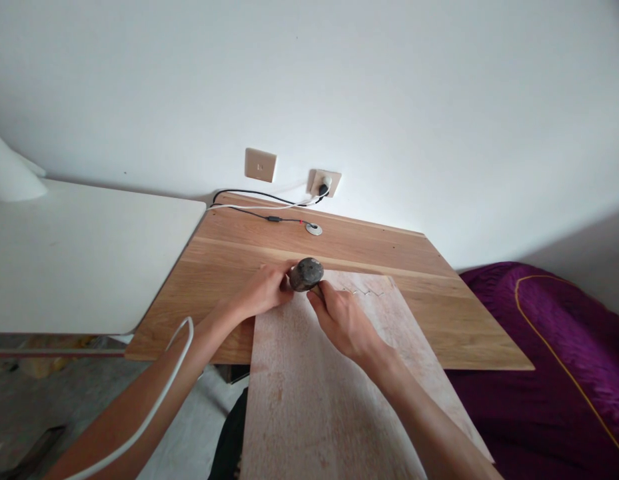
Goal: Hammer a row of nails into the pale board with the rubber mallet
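My right hand (342, 313) is closed round the handle of a hammer (307, 274), whose dark, worn round head points up toward me. The hammer head is over the far left corner of a pale wooden board (319, 400). My left hand (272, 287) is at that same corner, its fingers curled together right beside the hammer head. What these fingers pinch, if anything, is hidden behind the head. Right of the hammer, a thin zigzag line (366, 292) runs along the board's far end; whether it is wire or a drawn mark I cannot tell.
The board lies on a wooden tabletop (469, 333) and overhangs toward me. A white table (94, 260) adjoins at left. Cables (254, 193) run along the back to a wall socket (316, 177). A white cord (154, 413) crosses my left forearm. Purple fabric (549, 333) lies at right.
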The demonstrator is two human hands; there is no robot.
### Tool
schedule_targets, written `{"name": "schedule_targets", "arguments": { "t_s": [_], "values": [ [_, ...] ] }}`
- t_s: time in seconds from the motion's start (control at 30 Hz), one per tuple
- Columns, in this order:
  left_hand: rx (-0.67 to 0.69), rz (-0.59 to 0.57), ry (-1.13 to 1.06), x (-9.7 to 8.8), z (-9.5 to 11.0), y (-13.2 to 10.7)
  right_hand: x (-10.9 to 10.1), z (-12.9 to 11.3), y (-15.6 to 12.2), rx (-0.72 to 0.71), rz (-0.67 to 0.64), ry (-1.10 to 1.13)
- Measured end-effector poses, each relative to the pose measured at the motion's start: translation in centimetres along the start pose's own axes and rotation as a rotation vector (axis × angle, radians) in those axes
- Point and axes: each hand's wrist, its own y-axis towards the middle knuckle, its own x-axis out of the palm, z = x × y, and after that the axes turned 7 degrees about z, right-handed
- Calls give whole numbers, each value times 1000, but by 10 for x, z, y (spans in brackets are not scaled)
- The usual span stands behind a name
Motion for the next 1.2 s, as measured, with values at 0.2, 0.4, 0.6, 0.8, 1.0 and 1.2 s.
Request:
{"name": "schedule_targets", "arguments": {
  "t_s": [0.2,0.4,0.6,0.8,1.0,1.2],
  "values": [
    [-19,5,-2,1,-1,0,-2,1,-1,14,3,32],
    [-7,8,-12,2,-1,1,-1,0,-3,12,-10,48],
    [-41,12,19,3,-2,1,-1,2,-4,28,7,91],
    [-36,13,-29,2,0,1,-2,2,-3,30,3,77],
    [-22,5,-23,2,-1,1,-4,2,-7,61,12,172],
    [-42,-18,-3,6,-9,2,-11,4,-47,517,107,888]
  ]
}}
